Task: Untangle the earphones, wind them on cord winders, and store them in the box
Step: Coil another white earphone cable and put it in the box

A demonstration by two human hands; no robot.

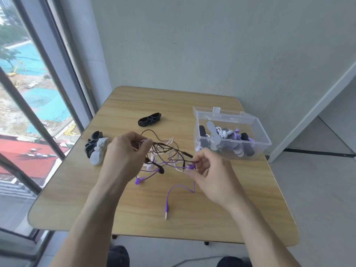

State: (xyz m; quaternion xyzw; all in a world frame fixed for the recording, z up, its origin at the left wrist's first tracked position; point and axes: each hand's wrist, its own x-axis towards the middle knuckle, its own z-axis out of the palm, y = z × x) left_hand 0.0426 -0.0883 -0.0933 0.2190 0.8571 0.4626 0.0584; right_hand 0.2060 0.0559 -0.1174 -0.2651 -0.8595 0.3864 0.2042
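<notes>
A tangle of brown, pink and purple earphone cords [165, 155] is held just above the middle of a wooden table [240, 209], its brown strands pinched by the fingertips of the left hand [125, 151] and a purple earbud pinched by the right hand [210, 170], while a purple plug end [166, 212] trails onto the tabletop. A black cord winder [149, 119] is seen behind the tangle, and a cluster of black and white winders [96, 149] lies to its left. A clear plastic box [231, 153], its lid open, stands at the right with wound earphones inside.
</notes>
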